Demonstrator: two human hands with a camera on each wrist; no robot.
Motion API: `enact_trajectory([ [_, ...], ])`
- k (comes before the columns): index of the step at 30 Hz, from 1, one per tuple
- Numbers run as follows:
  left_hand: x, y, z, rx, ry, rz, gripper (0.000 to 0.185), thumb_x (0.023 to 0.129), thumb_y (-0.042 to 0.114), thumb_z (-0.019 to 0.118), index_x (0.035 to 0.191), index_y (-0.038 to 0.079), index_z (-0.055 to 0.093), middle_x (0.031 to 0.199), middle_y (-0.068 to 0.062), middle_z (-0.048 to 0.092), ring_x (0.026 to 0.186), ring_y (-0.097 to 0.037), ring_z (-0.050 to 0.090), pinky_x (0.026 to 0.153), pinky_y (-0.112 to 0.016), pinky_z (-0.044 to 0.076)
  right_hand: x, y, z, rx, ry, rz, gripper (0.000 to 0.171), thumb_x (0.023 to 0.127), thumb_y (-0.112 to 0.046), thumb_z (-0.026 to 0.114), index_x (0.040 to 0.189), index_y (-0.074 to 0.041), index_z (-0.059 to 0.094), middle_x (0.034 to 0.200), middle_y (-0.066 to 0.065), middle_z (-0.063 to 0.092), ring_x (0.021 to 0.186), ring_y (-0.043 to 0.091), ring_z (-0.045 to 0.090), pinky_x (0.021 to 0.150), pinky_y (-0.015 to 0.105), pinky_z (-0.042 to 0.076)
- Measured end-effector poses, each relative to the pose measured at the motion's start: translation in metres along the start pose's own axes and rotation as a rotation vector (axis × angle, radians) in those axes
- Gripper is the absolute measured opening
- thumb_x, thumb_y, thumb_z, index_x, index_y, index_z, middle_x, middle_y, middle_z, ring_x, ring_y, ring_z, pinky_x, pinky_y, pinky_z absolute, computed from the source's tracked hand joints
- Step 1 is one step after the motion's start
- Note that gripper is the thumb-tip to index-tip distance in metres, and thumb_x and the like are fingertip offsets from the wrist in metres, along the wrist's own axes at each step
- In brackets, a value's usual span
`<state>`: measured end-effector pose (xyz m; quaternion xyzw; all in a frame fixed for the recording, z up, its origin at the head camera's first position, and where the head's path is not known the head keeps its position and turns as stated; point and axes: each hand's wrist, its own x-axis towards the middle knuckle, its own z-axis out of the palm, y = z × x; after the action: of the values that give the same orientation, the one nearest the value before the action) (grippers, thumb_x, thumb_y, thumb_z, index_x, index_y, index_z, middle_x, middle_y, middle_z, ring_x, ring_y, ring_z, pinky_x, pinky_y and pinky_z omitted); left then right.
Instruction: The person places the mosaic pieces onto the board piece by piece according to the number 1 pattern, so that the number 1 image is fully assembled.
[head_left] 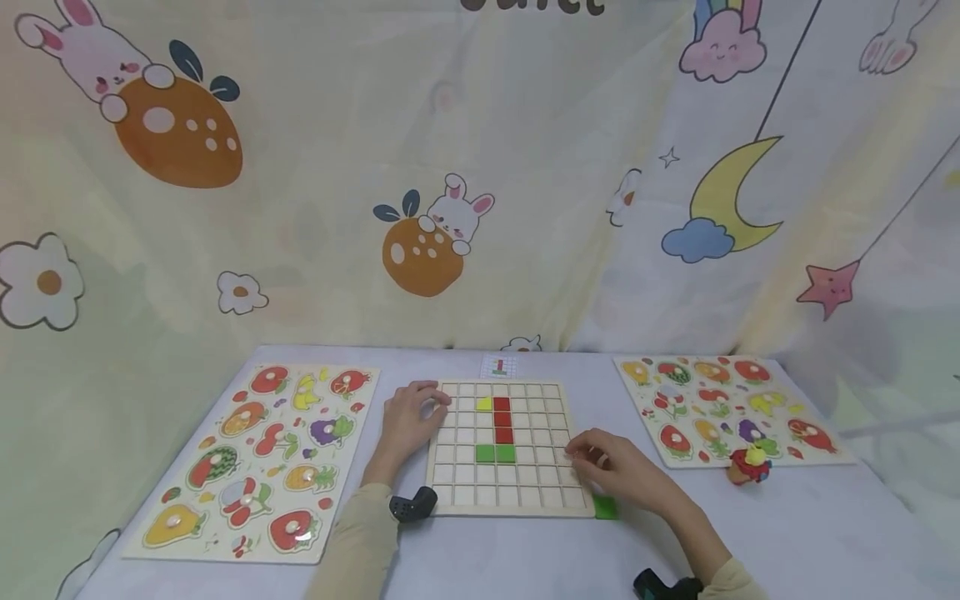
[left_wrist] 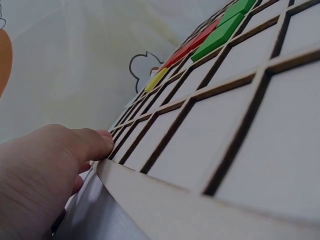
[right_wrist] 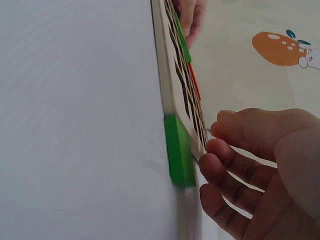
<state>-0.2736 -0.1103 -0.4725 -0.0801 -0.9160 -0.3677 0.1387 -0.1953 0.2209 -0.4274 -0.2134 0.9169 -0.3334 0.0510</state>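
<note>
A wooden grid board (head_left: 517, 512) lies on the white table. In its grid sit a yellow piece (head_left: 484, 404), a column of red pieces (head_left: 502, 420) and two green pieces (head_left: 496, 454). My left hand (head_left: 408, 421) rests its fingertips on the board's upper left edge, pinching no loose piece. At the right edge is my right hand (head_left: 618, 467), its fingers loosely bent and holding nothing; whether they touch the board I cannot tell. A loose green block (right_wrist: 180, 152) lies against the board's near right corner, below the right hand.
Fruit puzzle boards lie on the left (head_left: 258, 546) and right (head_left: 817, 458). A small patterned card (head_left: 498, 367) is behind the grid board. A small red and yellow toy (head_left: 748, 465) stands by the right puzzle's front edge. A printed cloth (head_left: 315, 208) hangs behind the table.
</note>
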Motion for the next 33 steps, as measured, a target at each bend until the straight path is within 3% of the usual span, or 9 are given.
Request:
enact_trajectory([
  [15, 0.002, -0.004, -0.004, 0.005, 0.01, 0.002, 0.009, 0.084, 0.022, 0.068, 0.092, 0.025, 0.071, 0.129, -0.005, 0.059, 0.12, -0.032, 0.05, 0.1, -0.053, 0.031, -0.038, 0.01, -0.01, -0.026, -0.077, 0.031, 0.027, 0.085, -0.037, 0.067, 0.106, -0.021, 0.064, 0.096, -0.006, 0.057, 0.083, 0.003, 0.05, 0.067, 0.019, 0.044],
  [25, -0.001, -0.003, -0.004, 0.0, -0.007, -0.003, 0.01, 0.084, 0.022, 0.067, 0.093, 0.024, 0.07, 0.13, -0.005, 0.059, 0.12, -0.033, 0.049, 0.1, -0.053, 0.031, -0.045, 0.01, -0.011, 0.042, -0.112, 0.026, 0.017, 0.085, -0.031, 0.067, 0.098, -0.021, 0.063, 0.095, -0.003, 0.056, 0.079, 0.002, 0.049, 0.062, 0.019, 0.044],
  [33, -0.001, -0.002, 0.0, -0.013, -0.004, -0.002, 0.009, 0.084, 0.022, 0.068, 0.092, 0.024, 0.07, 0.129, -0.005, 0.059, 0.12, -0.033, 0.049, 0.099, -0.052, 0.031, -0.044, 0.02, -0.011, 0.133, -0.124, 0.044, 0.012, 0.089, -0.029, 0.063, 0.097, -0.021, 0.062, 0.09, -0.006, 0.063, 0.081, 0.007, 0.056, 0.068, 0.02, 0.045],
])
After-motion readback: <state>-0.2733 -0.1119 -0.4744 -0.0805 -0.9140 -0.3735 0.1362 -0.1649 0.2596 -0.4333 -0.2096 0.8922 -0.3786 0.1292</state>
